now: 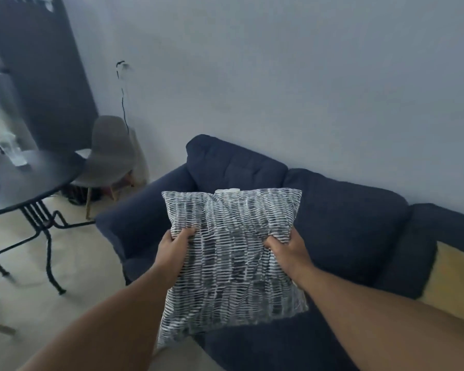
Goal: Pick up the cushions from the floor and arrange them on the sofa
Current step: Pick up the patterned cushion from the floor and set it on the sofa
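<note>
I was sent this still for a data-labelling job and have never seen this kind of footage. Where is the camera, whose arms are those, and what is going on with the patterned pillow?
There is no machine here. One wide-angle camera sits on a person's head and looks forward and down, so the two bare arms coming in from the bottom edge belong to the wearer. That lens also bends and tilts the room.

The left hand and the right hand each pinch a side of a grey-and-white patterned cushion, holding it up in front of a dark blue sofa that stands against the wall. A yellow cushion already lies on the sofa at the right edge.

To the left stand a round black table with a clear glass on it, and a grey chair behind.
</note>
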The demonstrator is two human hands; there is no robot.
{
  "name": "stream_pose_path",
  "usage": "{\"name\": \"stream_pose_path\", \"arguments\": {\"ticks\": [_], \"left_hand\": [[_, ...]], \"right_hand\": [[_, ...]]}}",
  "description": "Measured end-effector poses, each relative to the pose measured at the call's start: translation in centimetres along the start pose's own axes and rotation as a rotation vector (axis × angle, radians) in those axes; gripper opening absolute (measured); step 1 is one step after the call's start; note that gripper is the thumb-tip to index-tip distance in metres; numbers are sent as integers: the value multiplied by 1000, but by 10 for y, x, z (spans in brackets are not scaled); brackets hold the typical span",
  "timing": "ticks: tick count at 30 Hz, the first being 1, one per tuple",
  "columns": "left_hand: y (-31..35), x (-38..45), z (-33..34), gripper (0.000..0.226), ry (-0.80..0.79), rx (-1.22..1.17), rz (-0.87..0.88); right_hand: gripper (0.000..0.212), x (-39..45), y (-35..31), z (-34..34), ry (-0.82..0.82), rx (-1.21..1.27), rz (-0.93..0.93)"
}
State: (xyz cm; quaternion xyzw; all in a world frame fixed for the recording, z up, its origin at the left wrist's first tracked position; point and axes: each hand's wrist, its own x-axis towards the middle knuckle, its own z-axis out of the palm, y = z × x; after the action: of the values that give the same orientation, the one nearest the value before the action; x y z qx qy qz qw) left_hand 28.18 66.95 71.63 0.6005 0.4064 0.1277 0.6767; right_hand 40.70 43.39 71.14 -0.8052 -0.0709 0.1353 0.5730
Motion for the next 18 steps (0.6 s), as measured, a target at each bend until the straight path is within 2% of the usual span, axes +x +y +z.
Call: {"name": "stream_pose_path", "arguments": {"ticks": [5, 9, 14, 18], "left_hand": [[22, 1, 67, 54, -105, 83, 50], [36, -4, 125, 32, -196, 129, 77], [38, 14, 200, 38, -315, 137, 55], [31, 29, 248, 22, -374, 176, 50]], "right_hand": [[41, 2, 1, -73, 70, 31, 81], [53, 11, 20, -123, 159, 29, 119], [74, 38, 56, -178, 237, 45, 172], [87, 62, 89, -203, 283, 53, 213]]}}
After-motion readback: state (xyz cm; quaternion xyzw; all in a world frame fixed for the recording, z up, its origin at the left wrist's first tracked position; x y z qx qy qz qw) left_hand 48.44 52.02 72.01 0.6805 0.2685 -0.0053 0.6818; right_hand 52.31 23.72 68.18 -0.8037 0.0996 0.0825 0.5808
